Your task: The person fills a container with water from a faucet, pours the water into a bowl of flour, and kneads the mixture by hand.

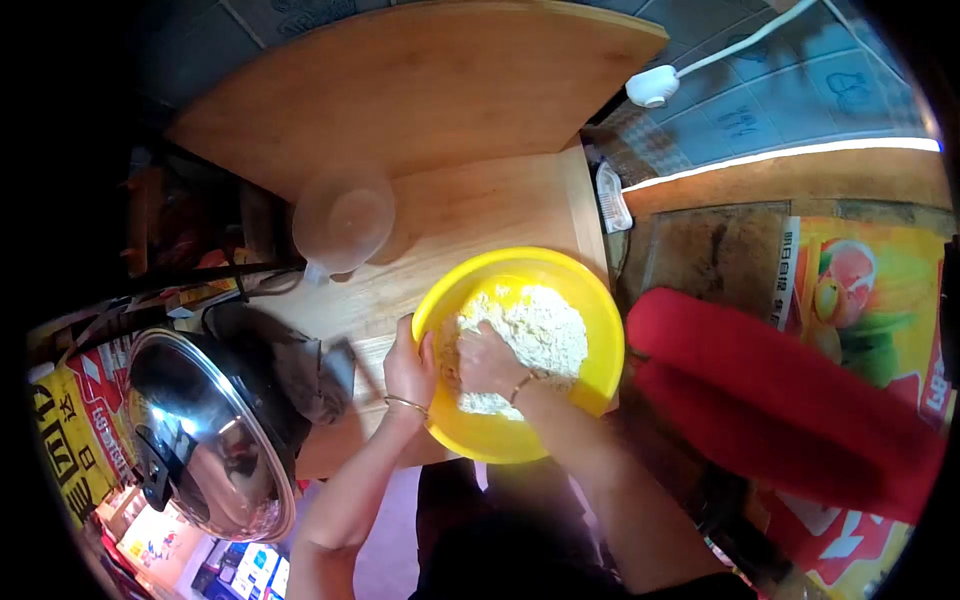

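Observation:
A yellow bowl [600, 300] holds a heap of crumbly white flour [545, 330] and stands on the wooden board near its front edge. My left hand [409, 370] is wrapped round the bowl's left rim, with the thumb toward the inside. Inside the bowl, my right hand [487, 362] is pressed into the left part of the flour, its fingers curled and partly buried. What it may hold in the flour is hidden. A thin bracelet is on each wrist.
A clear plastic cup [344, 222] stands behind the bowl, to the left. A pan with a glass lid [210, 430] is at the left. Long red objects [780, 390] lie at the right. An upright wooden board [420, 90] closes off the back.

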Demonstrator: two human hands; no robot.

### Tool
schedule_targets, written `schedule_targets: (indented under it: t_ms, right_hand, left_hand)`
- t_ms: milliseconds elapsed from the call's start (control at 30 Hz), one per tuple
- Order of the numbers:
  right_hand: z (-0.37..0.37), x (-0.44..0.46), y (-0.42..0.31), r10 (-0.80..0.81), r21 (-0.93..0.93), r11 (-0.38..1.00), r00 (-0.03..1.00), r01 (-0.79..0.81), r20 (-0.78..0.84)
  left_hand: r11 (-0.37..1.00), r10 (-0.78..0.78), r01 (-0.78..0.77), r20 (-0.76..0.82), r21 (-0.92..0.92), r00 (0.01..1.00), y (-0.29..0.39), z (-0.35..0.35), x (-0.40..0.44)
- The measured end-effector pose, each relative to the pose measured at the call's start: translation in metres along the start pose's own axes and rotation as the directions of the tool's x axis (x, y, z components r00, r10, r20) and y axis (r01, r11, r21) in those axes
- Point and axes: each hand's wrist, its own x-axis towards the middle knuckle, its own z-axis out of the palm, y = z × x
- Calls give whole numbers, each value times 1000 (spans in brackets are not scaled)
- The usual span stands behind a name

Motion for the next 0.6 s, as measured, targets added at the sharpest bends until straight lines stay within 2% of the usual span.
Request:
schedule_targets:
  t_ms: [67, 100, 200, 267, 300, 433, 500, 567, 600]
  right_hand:
    - [7, 14, 1, -14, 54, 998, 997, 18, -73]
    - [6, 19, 4, -16, 22, 1000, 998, 14, 68]
    - [-7, 30, 12, -84, -55, 992, 935, 110, 346]
    - [0, 32, 12, -53, -56, 997, 996, 57, 66]
    - [1, 33, 11, 28, 32, 999, 997, -26, -71]
    - [-13, 29, 0, 75, -52, 995, 989, -82, -126]
    - [-48, 17, -3, 32, 9, 999, 994, -32, -105]
    - [-72, -23, -10, -256, 6, 966, 953, 260, -161]
    - [-60, -51, -7, -310, -111, 947, 949, 302, -61]
  left_hand:
    - [1000, -22, 22, 4, 22, 1000, -1, 1, 1]
    - [1000, -13, 13, -1, 24, 1000, 0, 1, 2]
    - [999, 4, -3, -22, 35, 1000, -4, 1, 0]
    - [999, 23, -20, -61, 46, 998, -8, 3, -3]
    - [997, 42, -37, -70, 63, 997, -10, 3, -1]
    - [991, 7, 0, -47, 136, 999, -6, -3, 2]
    - [990, 87, -78, -68, 119, 994, -16, 4, 9]
    - [991, 64, -55, -73, 126, 995, -14, 0, 9]
    - [989, 29, -22, -49, 146, 998, -19, -1, 8]
